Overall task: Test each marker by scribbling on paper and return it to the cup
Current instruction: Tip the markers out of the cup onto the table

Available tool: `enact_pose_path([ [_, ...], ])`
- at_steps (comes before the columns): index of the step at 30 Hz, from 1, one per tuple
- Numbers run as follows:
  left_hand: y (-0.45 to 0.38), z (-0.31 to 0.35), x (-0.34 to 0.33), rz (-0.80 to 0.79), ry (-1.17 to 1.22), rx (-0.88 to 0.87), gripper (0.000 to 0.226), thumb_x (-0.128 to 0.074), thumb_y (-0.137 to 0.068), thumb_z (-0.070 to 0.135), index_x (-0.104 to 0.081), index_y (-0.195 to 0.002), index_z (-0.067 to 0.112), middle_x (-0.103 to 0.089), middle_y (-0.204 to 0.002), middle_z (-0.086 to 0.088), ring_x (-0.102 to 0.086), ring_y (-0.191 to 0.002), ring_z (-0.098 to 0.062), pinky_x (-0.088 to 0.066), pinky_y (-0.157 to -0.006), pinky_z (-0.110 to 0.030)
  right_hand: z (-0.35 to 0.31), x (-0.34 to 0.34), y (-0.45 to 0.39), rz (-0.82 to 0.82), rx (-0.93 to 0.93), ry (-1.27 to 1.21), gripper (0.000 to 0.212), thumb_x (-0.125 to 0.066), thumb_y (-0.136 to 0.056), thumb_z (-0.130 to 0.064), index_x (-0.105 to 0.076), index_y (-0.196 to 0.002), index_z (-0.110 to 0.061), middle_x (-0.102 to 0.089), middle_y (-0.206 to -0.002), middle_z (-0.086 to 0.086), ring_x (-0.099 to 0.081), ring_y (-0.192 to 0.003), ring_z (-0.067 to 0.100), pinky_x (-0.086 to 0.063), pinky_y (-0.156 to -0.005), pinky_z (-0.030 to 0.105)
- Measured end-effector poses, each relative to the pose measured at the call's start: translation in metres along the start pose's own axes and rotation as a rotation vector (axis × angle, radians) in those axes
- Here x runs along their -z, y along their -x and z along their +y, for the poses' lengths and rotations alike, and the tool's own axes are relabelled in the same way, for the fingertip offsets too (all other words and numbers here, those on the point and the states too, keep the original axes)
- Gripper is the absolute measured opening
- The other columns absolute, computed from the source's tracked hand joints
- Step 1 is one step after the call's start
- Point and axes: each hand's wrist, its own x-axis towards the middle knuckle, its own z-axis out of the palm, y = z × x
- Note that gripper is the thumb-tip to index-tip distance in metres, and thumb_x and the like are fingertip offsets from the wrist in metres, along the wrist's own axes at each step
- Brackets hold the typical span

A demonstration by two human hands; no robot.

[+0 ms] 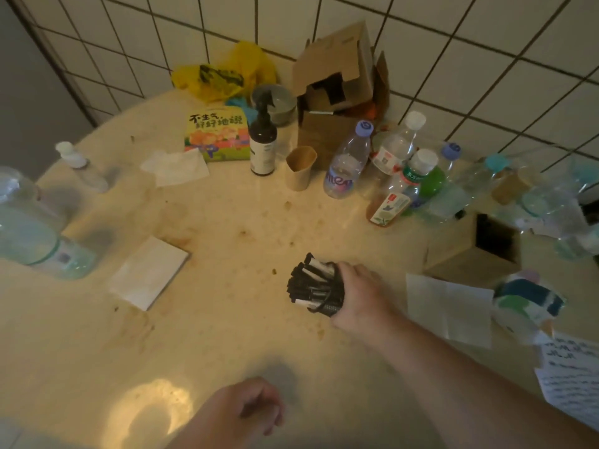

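Note:
My right hand [358,294] grips a black mesh cup [327,307] near the middle of the round table; the cup is tilted toward the left. Several black markers [308,280] with white labels stick out of it. My left hand [252,408] hovers low at the near edge with fingers loosely curled and holds nothing. A white pad of paper [147,275] lies on the table to the left of the cup. A white sheet [450,311] lies to the right of my right arm.
Plastic bottles [348,160] crowd the back right by the tiled wall, with cardboard boxes [337,89], a paper cup [299,168], a dark spray bottle [262,140] and a picture book [215,134]. A wooden box [479,254] stands right. A large water jug [29,228] lies left.

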Motion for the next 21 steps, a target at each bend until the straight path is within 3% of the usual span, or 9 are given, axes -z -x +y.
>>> enact_pose_path([
  [4, 0.009, -0.008, 0.001, -0.025, 0.008, -0.025, 0.015, -0.06, -0.081, 0.031, -0.074, -0.086, 0.026, -0.078, -0.09, 0.002, -0.073, -0.085, -0.01, -0.055, -0.086, -0.023, -0.015, 0.0, -0.005, -0.025, 0.012, 0.123, 0.072, -0.072, -0.074, -0.034, -0.039, -0.137, -0.032, -0.054, -0.127, 0.001, -0.052, -0.117, 0.025, -0.048, -0.094, 0.045],
  [9, 0.014, -0.015, 0.001, -0.062, 0.012, -0.044, 0.031, -0.057, -0.071, 0.053, -0.073, -0.086, 0.031, -0.077, -0.092, -0.001, -0.069, -0.081, -0.007, -0.048, -0.077, -0.02, -0.023, -0.001, -0.005, -0.02, 0.024, 0.207, 0.072, -0.07, -0.077, -0.033, -0.038, -0.141, -0.032, -0.052, -0.129, 0.002, -0.048, -0.119, 0.026, -0.043, -0.098, 0.045],
  [18, 0.012, -0.014, 0.002, -0.039, -0.01, -0.065, 0.03, -0.058, -0.069, 0.052, -0.073, -0.085, 0.031, -0.075, -0.091, -0.002, -0.067, -0.077, -0.002, -0.049, -0.076, -0.018, -0.019, 0.005, 0.003, 0.027, 0.052, 0.295, 0.084, -0.069, -0.077, -0.041, -0.028, -0.15, -0.036, -0.048, -0.133, 0.002, -0.042, -0.122, 0.026, -0.037, -0.102, 0.044],
  [21, 0.009, -0.016, -0.001, -0.039, -0.021, -0.059, 0.015, -0.064, -0.079, 0.038, -0.074, -0.086, 0.029, -0.077, -0.088, 0.003, -0.07, -0.081, -0.004, -0.051, -0.077, -0.016, -0.014, 0.007, 0.006, 0.017, 0.033, 0.326, 0.088, -0.069, -0.077, -0.047, -0.024, -0.153, -0.036, -0.047, -0.136, 0.003, -0.041, -0.125, 0.026, -0.035, -0.102, 0.044],
])
